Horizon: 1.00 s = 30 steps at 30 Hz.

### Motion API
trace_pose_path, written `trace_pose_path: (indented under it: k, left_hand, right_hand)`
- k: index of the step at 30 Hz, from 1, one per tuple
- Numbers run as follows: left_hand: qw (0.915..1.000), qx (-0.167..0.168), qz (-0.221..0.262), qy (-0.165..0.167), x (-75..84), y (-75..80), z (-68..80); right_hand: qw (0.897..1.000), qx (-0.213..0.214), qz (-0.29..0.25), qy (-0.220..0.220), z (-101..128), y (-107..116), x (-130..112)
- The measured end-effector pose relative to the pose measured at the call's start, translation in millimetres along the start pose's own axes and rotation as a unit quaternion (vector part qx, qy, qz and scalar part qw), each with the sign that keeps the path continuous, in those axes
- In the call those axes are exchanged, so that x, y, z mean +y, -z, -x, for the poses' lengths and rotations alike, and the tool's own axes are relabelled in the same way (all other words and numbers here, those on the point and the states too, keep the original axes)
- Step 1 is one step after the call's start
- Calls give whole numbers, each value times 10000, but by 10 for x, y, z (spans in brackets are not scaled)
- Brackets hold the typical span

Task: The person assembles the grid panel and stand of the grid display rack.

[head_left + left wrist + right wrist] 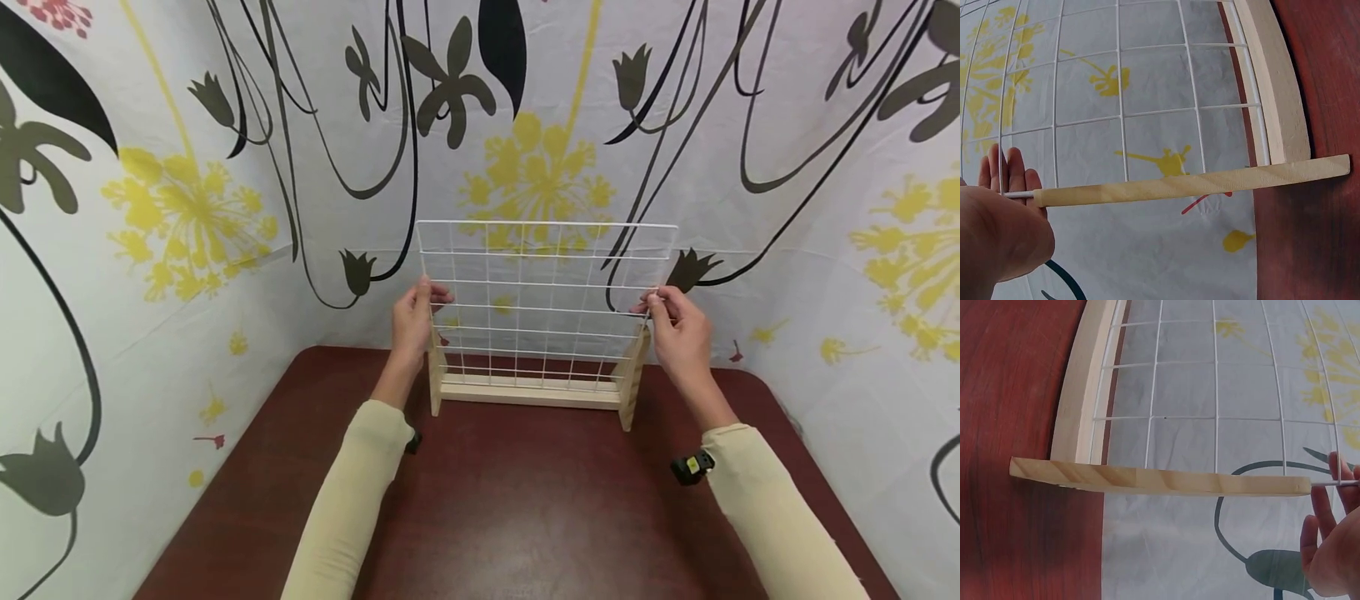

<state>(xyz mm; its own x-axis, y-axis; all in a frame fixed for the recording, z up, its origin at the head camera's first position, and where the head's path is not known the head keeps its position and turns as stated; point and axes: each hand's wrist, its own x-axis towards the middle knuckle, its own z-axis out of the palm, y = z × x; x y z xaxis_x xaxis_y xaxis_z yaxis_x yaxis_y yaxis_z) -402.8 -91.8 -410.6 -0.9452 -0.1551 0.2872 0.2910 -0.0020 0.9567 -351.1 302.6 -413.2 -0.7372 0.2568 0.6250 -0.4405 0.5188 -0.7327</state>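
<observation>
The left hand [414,321] pinches the left edge of a white wire grid panel [543,300], fingers curled round the outer wire just above the left wooden upright [435,375]; the right hand [678,333] does the same on the right edge, thumb and fingertips closed on the wire above the right wooden upright [633,379]; the panel stands upright at the far middle of the dark red table [480,517], its lower part seated between the two uprights and against the wooden base rail [528,390]; the flowered curtain [187,208] hangs close behind. The grid looks light and fairly stiff, though thin wire of this kind probably flexes if twisted; the coated wire may be a little slick, so the thicker outer frame at mid-height, both sides at once, seems the soundest hold; the wooden stand looks light enough to tip or lift along with it.
</observation>
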Motion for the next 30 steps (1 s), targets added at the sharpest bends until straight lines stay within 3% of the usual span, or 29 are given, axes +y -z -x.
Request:
trace_pose_path:
  k: [9, 20, 25, 30]
  left_hand:
    - [9999, -46, 151, -43, 15, 33, -35]
    - [9999, -64, -118, -65, 9, 30, -22]
    - [9988, -91, -339, -337, 29, 20, 26]
    - [9910, -306, -1008, -824, -19, 63, 105]
  right_hand:
    - [10000, -43, 20, -66, 14, -20, -3]
    - [9997, -93, 227, -57, 66, 2, -27]
    - [9977, -356, 561, -116, 180, 12, 9]
    - [9951, -768, 610, -101, 427, 71, 133]
